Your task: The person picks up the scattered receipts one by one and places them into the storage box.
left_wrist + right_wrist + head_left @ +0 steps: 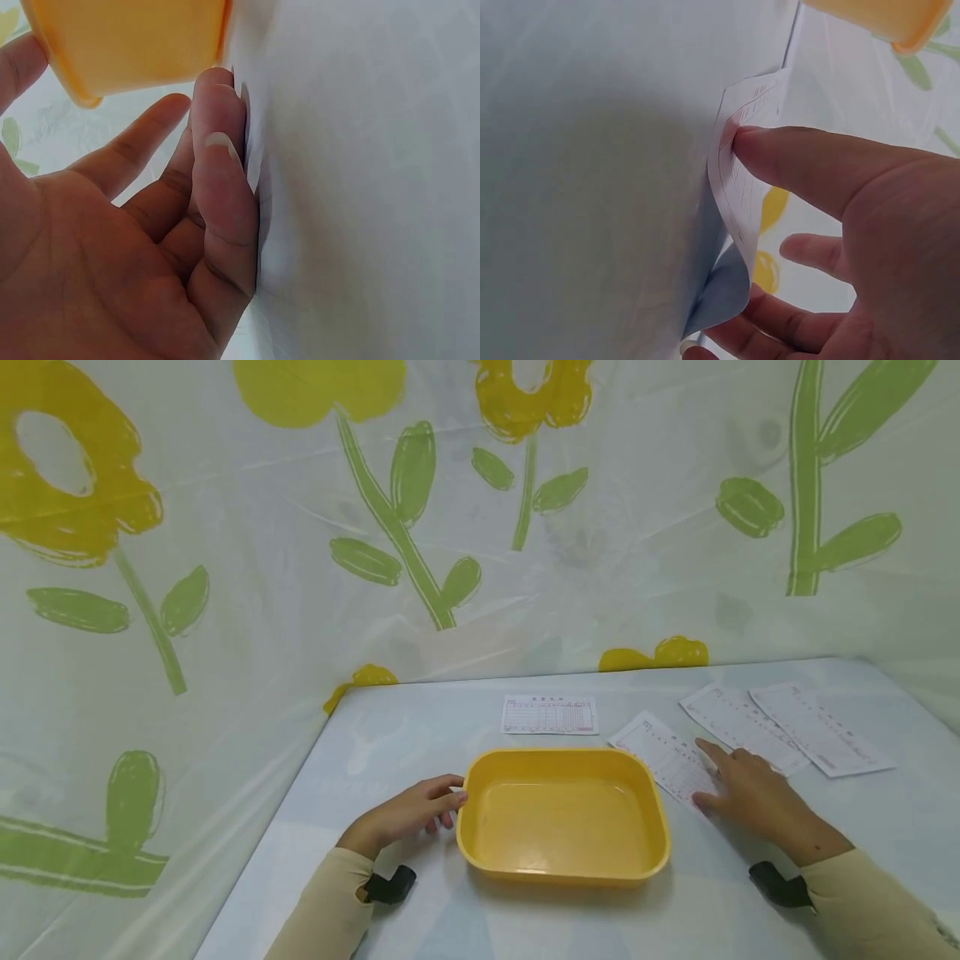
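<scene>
A yellow plastic tub (562, 868) stands on the table, with nothing inside it. At its left side, my left hand (412, 810) touches the rim with the thumb; its other fingers rest loosely on the table. My right hand (757, 797) is at a printed paper form (660, 756) right of the tub. In the right wrist view, the thumb presses on the face of the form (739, 172) and fingers sit behind its far edge. The paper bows up between them, partly off the table.
Two more printed forms, one (738, 722) partly under the other (817, 731), lie at the back right, just beyond the right hand. Another form (550, 716) lies flat behind the tub. A flower-patterned curtain (525, 593) hangs along the back and left of the white table (420, 722).
</scene>
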`<state>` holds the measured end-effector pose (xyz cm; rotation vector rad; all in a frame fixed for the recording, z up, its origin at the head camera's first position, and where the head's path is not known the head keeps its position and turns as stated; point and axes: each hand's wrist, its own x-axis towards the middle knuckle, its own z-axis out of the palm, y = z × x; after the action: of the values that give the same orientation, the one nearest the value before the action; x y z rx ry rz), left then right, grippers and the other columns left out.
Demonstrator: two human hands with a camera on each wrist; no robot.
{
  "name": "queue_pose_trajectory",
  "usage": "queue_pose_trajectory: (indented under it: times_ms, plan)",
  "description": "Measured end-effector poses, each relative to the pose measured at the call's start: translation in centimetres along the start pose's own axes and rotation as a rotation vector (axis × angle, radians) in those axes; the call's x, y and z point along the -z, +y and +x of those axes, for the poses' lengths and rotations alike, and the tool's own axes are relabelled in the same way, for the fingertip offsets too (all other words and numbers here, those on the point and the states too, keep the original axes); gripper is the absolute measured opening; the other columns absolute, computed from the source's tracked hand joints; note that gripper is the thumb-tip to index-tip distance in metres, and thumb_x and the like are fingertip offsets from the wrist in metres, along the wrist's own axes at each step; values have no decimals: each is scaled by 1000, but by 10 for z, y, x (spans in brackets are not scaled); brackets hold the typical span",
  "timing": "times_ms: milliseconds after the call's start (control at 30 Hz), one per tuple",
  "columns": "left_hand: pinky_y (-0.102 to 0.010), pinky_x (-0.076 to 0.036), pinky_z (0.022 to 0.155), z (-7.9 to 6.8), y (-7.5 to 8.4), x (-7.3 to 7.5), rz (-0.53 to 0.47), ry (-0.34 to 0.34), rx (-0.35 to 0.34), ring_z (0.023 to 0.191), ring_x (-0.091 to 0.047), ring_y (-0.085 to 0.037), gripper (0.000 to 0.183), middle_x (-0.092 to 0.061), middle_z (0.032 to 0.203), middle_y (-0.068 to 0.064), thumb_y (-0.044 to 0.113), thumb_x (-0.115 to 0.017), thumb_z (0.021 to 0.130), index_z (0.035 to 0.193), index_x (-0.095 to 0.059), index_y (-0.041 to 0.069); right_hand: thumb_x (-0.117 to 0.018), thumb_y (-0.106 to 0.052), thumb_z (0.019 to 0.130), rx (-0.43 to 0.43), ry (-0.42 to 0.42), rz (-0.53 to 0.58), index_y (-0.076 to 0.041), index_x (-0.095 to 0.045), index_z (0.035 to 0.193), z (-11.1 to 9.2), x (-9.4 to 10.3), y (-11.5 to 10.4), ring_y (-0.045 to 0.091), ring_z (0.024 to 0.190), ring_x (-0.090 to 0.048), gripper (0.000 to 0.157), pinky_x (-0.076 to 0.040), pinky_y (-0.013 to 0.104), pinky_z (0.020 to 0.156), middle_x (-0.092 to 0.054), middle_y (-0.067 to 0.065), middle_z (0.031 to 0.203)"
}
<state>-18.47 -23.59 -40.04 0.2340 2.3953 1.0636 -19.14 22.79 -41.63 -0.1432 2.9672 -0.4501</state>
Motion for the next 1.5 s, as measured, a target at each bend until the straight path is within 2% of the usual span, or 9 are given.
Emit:
queue_pose_trajectory:
  times_ms: [300, 833, 1100, 1200, 1267, 1333, 1367, 1433, 1500]
  plan:
    - [-33, -42, 71, 4, 3, 0, -3, -2, -24, 82, -56, -22, 49, -64, 92, -5, 57, -51, 98, 135, -57, 25, -82, -31, 80, 29, 39, -9, 5, -34, 150, -1, -2, 2, 37, 90, -57, 92, -52, 60, 84, -57, 34, 114]
    - [-33, -43, 73, 3, 4, 2, 15, 2, -6, 83, -56, -22, 52, -64, 92, -4, 58, -51, 97, 137, -55, 25, -79, -8, 80, 17, 80, 84, 2, -26, 154, -1, -2, -9, 41, 91, -56, 91, -55, 57, 79, -45, 41, 120]
    - [-33, -44, 74, 3, 2, 2, 27, 11, -6, 84, -57, -21, 52, -64, 94, -3, 57, -50, 98, 138, -55, 25, -73, -8, 85, 63, 64, 143, 4, -24, 154, 0, -2, -9, 49, 117, -54, 85, -46, 64, 95, -41, 36, 145]
    - [-33, -44, 74, 3, 0, 2, 21, 7, 0, 83, -56, -21, 51, -64, 93, -3, 56, -50, 98, 138, -55, 24, -71, -9, 88, 77, 73, 153, 4, -32, 150, -2, 0, -11, 41, 101, -60, 74, -54, 56, 86, -46, 36, 141]
    - [-33, -44, 74, 3, 0, 2, 19, 4, -1, 83, -56, -21, 51, -64, 93, -4, 55, -50, 98, 138, -55, 24, -67, -10, 91, 77, 74, 166, 4, -36, 146, -3, 1, -11, 30, 82, -60, 65, -58, 45, 72, -60, 32, 121]
    - [-33, -44, 73, 3, -1, 1, 17, 4, -2, 83, -56, -21, 51, -64, 93, -4, 56, -51, 98, 138, -55, 24, -63, -10, 93, 87, 97, 178, 4, -39, 142, -5, 3, -11, 20, 66, -52, 56, -51, 32, 56, -63, 25, 92]
    - [-33, -44, 74, 3, 0, 1, 16, 4, -3, 83, -57, -21, 51, -64, 93, -4, 55, -51, 98, 138, -55, 24, -62, -10, 94, 92, 113, 187, 4, -39, 140, -5, 4, -12, 18, 61, -49, 53, -46, 29, 51, -62, 22, 87]
    - [-33, -44, 74, 3, 0, 1, 16, 5, -5, 83, -57, -21, 50, -64, 93, -4, 56, -51, 98, 137, -56, 24, -57, -10, 96, 102, 148, 202, 3, -40, 140, -7, 5, -13, 15, 57, -45, 49, -40, 26, 47, -61, 21, 84]
    - [-33, -45, 74, 3, -1, 1, 14, 4, -9, 83, -57, -21, 50, -64, 92, -4, 55, -51, 98, 137, -56, 23, -54, -9, 97, 113, 187, 206, 3, -40, 140, -7, 7, -14, 15, 56, -45, 47, -38, 25, 46, -63, 29, 98]
